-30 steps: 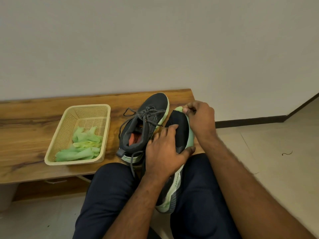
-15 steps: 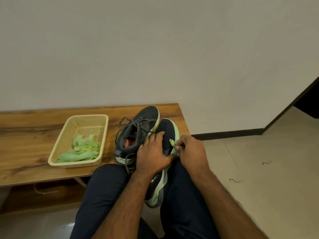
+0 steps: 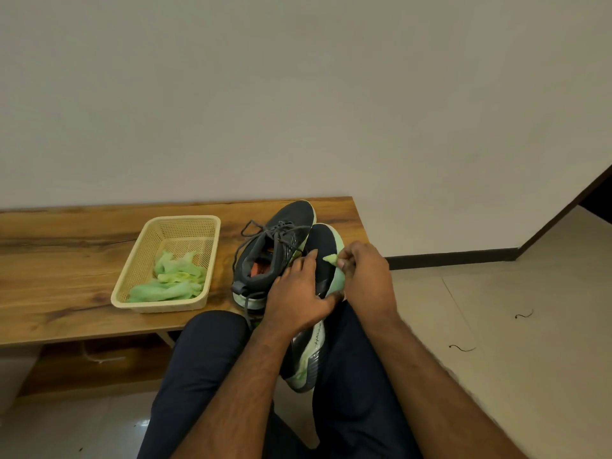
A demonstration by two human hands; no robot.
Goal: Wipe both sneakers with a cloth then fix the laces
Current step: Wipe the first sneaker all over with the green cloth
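Note:
A dark grey sneaker (image 3: pixel 323 246) with a pale green sole lies on its side across my lap, its toe at the bench edge. My left hand (image 3: pixel 298 293) grips its upper near the middle. My right hand (image 3: pixel 366 276) pinches a small green cloth (image 3: pixel 331 259) against the sneaker's right side. The other sneaker (image 3: pixel 278 246) stands upright on the wooden bench (image 3: pixel 66 260), its grey laces loose and one end hanging over the edge.
A cream plastic basket (image 3: pixel 185 223) holding several green cloths (image 3: pixel 172 279) stands on the bench to the left of the sneakers. The wall runs behind the bench. Tiled floor with small dark scraps (image 3: pixel 462 348) lies to the right.
My right hand has slid from the held sneaker's toe down along its right side with the cloth. The left hand keeps its grip. The view has tilted upward.

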